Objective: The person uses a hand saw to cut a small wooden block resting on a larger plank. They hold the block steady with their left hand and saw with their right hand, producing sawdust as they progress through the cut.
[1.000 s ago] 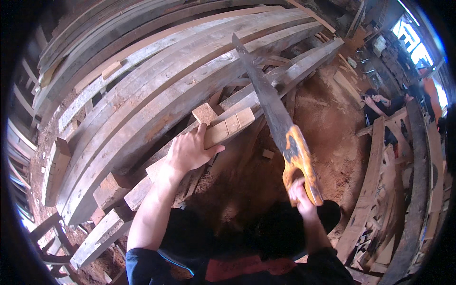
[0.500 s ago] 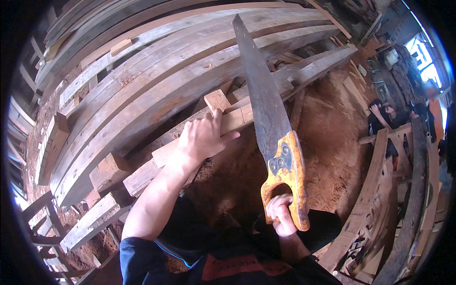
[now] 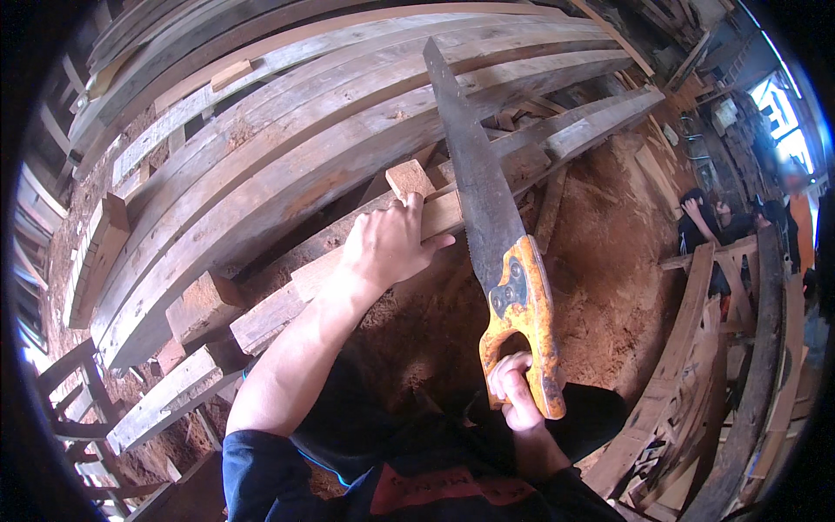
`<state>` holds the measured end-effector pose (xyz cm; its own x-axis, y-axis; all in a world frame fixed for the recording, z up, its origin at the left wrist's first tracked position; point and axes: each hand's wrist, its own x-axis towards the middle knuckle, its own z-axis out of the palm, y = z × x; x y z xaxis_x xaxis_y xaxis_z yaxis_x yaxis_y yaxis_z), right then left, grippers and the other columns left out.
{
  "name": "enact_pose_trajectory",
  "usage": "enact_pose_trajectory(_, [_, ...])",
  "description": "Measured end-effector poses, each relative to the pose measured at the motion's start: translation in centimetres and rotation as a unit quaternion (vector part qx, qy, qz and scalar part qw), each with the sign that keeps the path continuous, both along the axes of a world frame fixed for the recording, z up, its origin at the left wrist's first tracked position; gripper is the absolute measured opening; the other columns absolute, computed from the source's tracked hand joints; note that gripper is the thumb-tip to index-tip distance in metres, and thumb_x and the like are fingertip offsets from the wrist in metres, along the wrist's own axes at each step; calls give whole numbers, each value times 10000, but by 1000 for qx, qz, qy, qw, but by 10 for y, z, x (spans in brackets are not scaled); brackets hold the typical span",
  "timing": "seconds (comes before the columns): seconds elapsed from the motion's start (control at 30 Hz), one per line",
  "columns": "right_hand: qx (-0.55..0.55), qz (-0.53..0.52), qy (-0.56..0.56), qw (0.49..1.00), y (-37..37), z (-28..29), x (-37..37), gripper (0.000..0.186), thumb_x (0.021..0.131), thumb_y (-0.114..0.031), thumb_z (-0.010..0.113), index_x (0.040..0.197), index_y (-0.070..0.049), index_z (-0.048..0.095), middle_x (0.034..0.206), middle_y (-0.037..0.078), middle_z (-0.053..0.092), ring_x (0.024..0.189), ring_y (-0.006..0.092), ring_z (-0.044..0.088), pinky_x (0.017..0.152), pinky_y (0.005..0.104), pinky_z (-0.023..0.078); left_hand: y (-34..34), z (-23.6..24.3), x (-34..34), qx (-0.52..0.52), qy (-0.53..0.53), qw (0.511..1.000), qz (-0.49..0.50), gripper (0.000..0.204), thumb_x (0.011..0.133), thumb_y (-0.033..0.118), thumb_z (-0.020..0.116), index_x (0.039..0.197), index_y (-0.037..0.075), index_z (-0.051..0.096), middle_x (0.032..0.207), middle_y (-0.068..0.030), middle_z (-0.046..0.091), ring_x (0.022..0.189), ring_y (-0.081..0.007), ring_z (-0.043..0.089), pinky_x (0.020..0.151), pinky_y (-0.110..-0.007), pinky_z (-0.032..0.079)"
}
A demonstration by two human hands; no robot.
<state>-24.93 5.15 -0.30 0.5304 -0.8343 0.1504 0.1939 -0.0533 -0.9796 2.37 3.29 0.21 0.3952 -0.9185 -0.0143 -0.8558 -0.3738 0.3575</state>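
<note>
My right hand (image 3: 515,383) is closed round the worn yellow handle of a handsaw (image 3: 477,165). The saw's long grey blade points up and away, its toothed edge on the left. Under the blade runs a squared wooden bar (image 3: 323,271), lying slantwise on a longer timber. My left hand (image 3: 387,244) grips the bar just left of the blade, fingers over the top and thumb out to the right. A small wood block (image 3: 407,180) stands against the bar's far side by my left fingertips. Whether the teeth are cutting into the bar cannot be made out.
Long curved beams (image 3: 287,161) lie side by side beyond the bar. Squared timber ends (image 3: 205,306) jut out at the left. Reddish sawdust (image 3: 600,261) covers the ground. At the right stand more curved planks (image 3: 654,396), with other people (image 3: 709,217) behind them.
The view has shifted slightly, so the timbers sit a little further right. The saw has come slightly nearer my left hand, its tip lower in view. Both hands keep their hold.
</note>
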Motion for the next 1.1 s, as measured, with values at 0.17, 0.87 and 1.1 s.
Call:
enact_pose_trajectory(0.17, [-12, -6, 38, 999, -2, -4, -6, 72, 808, -53, 645, 777, -16, 591, 572, 35, 561, 483, 126, 512, 490, 276, 399, -2, 7, 0, 20, 18, 1000, -2, 768, 850, 652, 564, 1196, -32, 527, 888, -246, 679, 846, -392, 689, 751, -471, 558])
enact_pose_trajectory(0.87, [-84, 1, 68, 994, -6, 12, 0, 141, 811, -24, 690, 729, -32, 576, 635, 7, 541, 553, 80, 476, 511, 257, 363, 12, -9, 1, -112, -124, 985, -39, 859, 832, 663, 580, 1303, -47, 466, 1073, -295, 636, 947, -405, 664, 774, -484, 546])
enact_pose_trajectory(1.1, [-13, 32, 10, 999, -13, -9, -8, 115, 811, -17, 674, 724, -23, 597, 599, 32, 558, 535, 108, 523, 521, 251, 396, 10, 10, -5, -28, -21, 999, 5, 761, 841, 592, 623, 1243, -44, 505, 1007, -252, 637, 905, -410, 662, 741, -483, 555])
